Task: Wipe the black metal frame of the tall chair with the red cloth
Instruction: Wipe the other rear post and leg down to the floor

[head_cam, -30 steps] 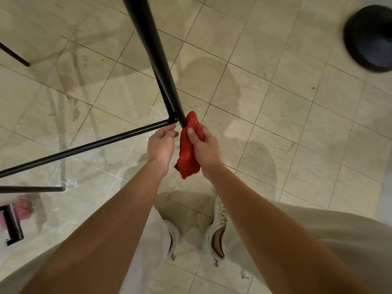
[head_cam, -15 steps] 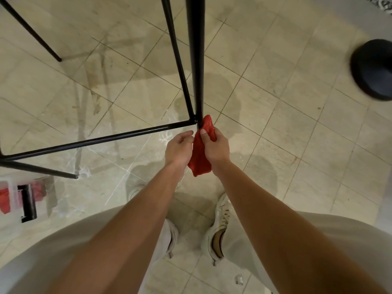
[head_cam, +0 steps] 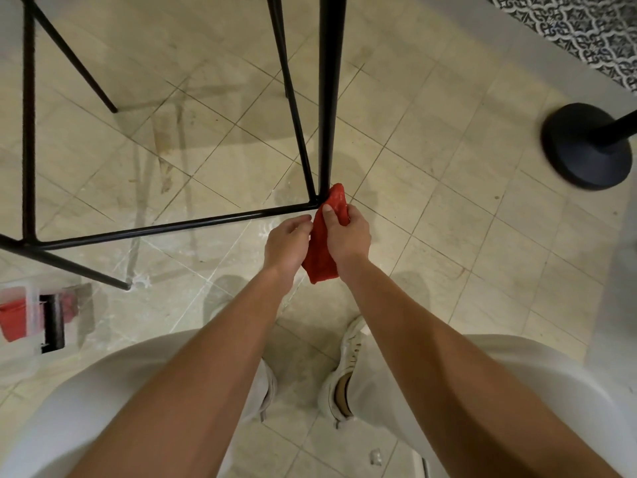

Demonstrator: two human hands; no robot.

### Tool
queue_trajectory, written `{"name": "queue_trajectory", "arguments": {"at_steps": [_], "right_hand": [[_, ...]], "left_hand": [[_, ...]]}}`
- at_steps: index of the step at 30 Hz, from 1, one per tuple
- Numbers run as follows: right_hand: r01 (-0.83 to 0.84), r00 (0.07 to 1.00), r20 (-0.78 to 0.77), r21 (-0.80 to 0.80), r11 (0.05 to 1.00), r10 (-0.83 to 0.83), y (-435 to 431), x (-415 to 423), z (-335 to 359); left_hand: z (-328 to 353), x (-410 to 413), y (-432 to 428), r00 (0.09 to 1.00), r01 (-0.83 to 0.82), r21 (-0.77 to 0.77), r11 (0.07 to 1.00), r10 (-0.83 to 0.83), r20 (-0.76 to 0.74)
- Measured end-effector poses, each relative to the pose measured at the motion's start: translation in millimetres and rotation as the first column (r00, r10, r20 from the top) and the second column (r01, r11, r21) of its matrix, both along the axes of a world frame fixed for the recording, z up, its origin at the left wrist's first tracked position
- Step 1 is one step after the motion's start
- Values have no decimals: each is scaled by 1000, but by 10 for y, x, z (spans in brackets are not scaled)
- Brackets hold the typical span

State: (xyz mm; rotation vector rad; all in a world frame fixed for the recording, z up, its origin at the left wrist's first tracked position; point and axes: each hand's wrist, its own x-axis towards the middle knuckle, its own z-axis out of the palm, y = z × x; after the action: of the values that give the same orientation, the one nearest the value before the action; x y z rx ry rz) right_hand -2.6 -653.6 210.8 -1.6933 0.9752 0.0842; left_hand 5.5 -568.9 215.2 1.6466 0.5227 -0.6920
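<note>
Red cloth [head_cam: 324,250], soft and limp, bunches in your right hand [head_cam: 346,236], fingers closed; left hand [head_cam: 286,244] pinches its edge beside the stiff black frame [head_cam: 327,98].

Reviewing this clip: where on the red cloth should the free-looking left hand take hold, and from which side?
The loose lower end of the cloth, from the left: it hangs free below the right hand, which pins the top against the frame. The left hand is already beside it.
</note>
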Motion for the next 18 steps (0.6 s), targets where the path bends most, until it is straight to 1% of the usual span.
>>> {"name": "queue_trajectory", "arguments": {"at_steps": [3,6,9,11,13,15,18], "right_hand": [[27,997,70,71,997,-32,71,-118,97],[-38,990,137,161,986,16,129,-249,170],[-135,982,161,224,965,100,146,-302,238],[-187,976,156,244,951,152,156,-292,274],[-193,978,128,246,950,166,184,-258,324],[-167,983,110,217,962,146,186,-231,330],[-100,989,124,165,981,80,98,-210,345]], "left_hand": [[100,7,37,1000,1,-17,1000,-1,15],[172,-7,72,1000,19,-89,996,-20,-12],[227,-48,117,1000,-25,-123,992,28,15],[253,-74,153,994,-50,-98,994,60,96],[275,-82,176,980,-59,-68,996,71,185],[282,-56,170,959,-84,-13,996,84,272],[289,82,122,926,-166,119,979,113,361]]}}
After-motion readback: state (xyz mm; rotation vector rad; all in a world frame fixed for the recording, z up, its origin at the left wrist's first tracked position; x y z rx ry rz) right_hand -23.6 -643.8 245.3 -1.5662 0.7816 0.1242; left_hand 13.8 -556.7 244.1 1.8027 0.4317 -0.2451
